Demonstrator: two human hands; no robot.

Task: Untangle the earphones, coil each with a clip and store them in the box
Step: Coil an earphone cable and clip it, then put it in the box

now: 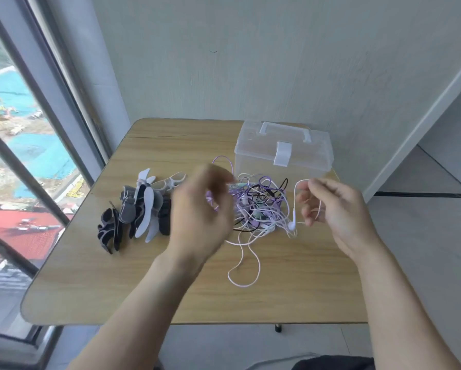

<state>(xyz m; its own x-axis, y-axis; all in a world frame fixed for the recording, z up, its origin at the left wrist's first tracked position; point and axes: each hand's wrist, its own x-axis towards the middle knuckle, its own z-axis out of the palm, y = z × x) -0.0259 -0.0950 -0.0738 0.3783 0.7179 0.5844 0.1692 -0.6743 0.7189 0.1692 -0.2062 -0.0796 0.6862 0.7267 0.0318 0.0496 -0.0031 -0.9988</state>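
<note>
Earphone tangle (258,206) lay mid-desk, before closed box (282,152) at far right edge. Right hand (336,209) pinched white cord (301,182). Left hand (200,209) blurred; grip undeterminable. Risk: hard pull would tighten knots, drag tangle off desk (170,289).

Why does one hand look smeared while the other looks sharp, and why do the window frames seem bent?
In the head view, the left hand is smeared by motion blur, so its grip on the purple cord is unclear; the right hand is sharper, pinching a white earphone cable. The wide-angle lens bows the window frame and the table edge. Daylight is soft, with faint shadows.
</note>
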